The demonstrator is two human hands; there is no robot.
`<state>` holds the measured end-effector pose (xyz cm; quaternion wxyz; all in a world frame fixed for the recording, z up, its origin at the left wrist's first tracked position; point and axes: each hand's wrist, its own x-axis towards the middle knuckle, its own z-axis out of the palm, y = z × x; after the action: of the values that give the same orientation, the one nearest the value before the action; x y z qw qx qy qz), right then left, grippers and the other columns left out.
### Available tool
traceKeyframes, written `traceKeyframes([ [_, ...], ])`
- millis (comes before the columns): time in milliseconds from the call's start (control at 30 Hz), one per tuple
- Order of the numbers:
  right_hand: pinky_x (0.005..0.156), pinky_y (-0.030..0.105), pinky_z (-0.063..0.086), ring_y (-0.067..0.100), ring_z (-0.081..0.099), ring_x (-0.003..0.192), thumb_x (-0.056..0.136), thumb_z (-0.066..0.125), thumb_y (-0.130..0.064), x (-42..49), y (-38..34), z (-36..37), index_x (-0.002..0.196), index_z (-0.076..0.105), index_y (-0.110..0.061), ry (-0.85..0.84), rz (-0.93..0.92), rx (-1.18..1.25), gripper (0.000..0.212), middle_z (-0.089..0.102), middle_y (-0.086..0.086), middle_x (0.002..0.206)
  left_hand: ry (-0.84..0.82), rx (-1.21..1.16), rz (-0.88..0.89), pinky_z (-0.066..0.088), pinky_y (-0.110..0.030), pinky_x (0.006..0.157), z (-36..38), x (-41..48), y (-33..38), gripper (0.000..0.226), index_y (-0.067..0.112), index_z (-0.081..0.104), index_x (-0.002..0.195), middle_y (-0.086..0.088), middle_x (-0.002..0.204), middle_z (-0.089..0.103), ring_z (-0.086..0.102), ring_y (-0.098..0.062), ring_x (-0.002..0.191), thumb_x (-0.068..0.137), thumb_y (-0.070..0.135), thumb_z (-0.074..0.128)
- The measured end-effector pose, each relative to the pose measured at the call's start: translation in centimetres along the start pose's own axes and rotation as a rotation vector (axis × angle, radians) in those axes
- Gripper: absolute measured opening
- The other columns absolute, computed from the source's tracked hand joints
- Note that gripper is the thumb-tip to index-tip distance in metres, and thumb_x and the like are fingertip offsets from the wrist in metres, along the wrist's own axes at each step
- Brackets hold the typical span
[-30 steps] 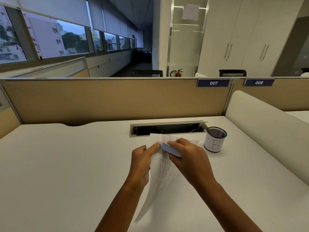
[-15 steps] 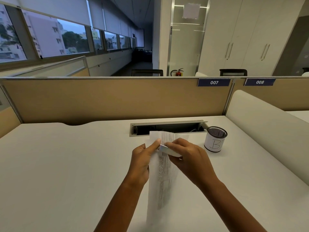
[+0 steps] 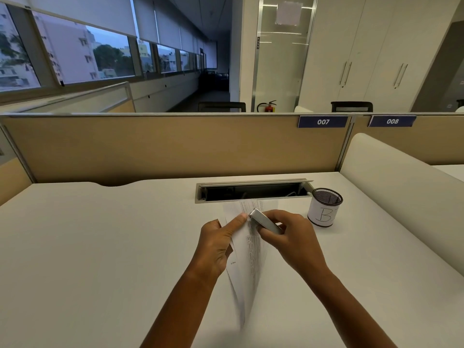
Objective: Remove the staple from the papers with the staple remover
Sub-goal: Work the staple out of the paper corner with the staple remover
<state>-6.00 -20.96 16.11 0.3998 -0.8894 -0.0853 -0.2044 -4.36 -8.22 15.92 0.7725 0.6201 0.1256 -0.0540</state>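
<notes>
A plain white desk (image 3: 100, 247) fills the lower view, bare except near its far right, where a black mesh cup (image 3: 325, 206) wrapped in white paper marked "B" stands just beside an open cable slot (image 3: 253, 190) set into the top. Tan partitions (image 3: 163, 146) fence the desk at the back and left, with blue tags reading 007 (image 3: 323, 121) and 008 (image 3: 392, 121) on the top rail, and a pale rounded divider (image 3: 401, 187) closes the right side. Beyond the partitions lies a dim office: a long row of windows (image 3: 75, 54) with half-lowered blinds on the left, white cupboards (image 3: 371, 51) on the right, a glass door, a red extinguisher (image 3: 269, 106) and two dark chair backs. Over the desk's middle, the left hand (image 3: 218, 244) pinches the papers (image 3: 247, 257) near their top edge, thumb pressed on the front sheet; the sheets hang lifted and fan downward, their lower end blurred. The right hand (image 3: 293, 237) is closed around the remover (image 3: 266, 221), a slim silvery tool whose tip meets the papers' upper part right by the left thumb. The staple itself is too small to make out
</notes>
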Motion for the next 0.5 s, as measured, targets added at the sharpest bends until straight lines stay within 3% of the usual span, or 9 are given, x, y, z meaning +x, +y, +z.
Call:
traceKeyframes([
  [67,0.064,0.005,0.040,0.013,0.057,0.082,0.081,0.065,-0.022,-0.03,0.08,0.01,0.109,0.065,-0.011,0.004,0.015,0.020,0.030,0.070,0.008,0.105,-0.007,-0.010,-0.010,0.051,-0.044,0.085,-0.01,0.01,-0.10,0.033,0.002,0.055,0.104,-0.014,0.095,0.061,0.060,-0.038,0.095,0.078,0.022,0.063],
  [167,0.065,0.004,0.040,0.013,0.057,0.083,0.081,0.065,-0.023,-0.13,0.01,0.07,0.111,0.064,-0.011,0.003,0.026,0.027,0.032,0.069,0.008,0.107,-0.029,-0.042,-0.012,0.050,-0.041,0.085,-0.05,-0.09,-0.09,0.025,0.004,0.056,0.101,-0.013,0.099,0.061,0.059,-0.034,0.090,0.080,0.016,0.061],
  [333,0.064,0.001,0.038,0.012,0.053,0.084,0.081,0.065,-0.022,-0.03,0.05,0.23,0.112,0.062,-0.009,0.009,0.065,0.067,0.034,0.067,0.009,0.110,-0.089,-0.120,-0.037,0.053,-0.033,0.073,-0.28,-0.16,-0.10,0.029,0.004,0.055,0.109,-0.008,0.093,0.062,0.060,-0.024,0.075,0.082,0.013,0.058],
  [500,0.066,0.002,0.038,0.011,0.053,0.085,0.081,0.064,-0.023,-0.11,0.06,0.63,0.111,0.063,-0.009,0.020,0.081,0.069,0.033,0.067,0.009,0.109,-0.083,-0.131,-0.046,0.048,-0.041,0.082,-0.15,-0.36,-0.48,0.022,0.010,0.051,0.102,-0.007,0.087,0.059,0.057,-0.023,0.075,0.082,0.014,0.058],
])
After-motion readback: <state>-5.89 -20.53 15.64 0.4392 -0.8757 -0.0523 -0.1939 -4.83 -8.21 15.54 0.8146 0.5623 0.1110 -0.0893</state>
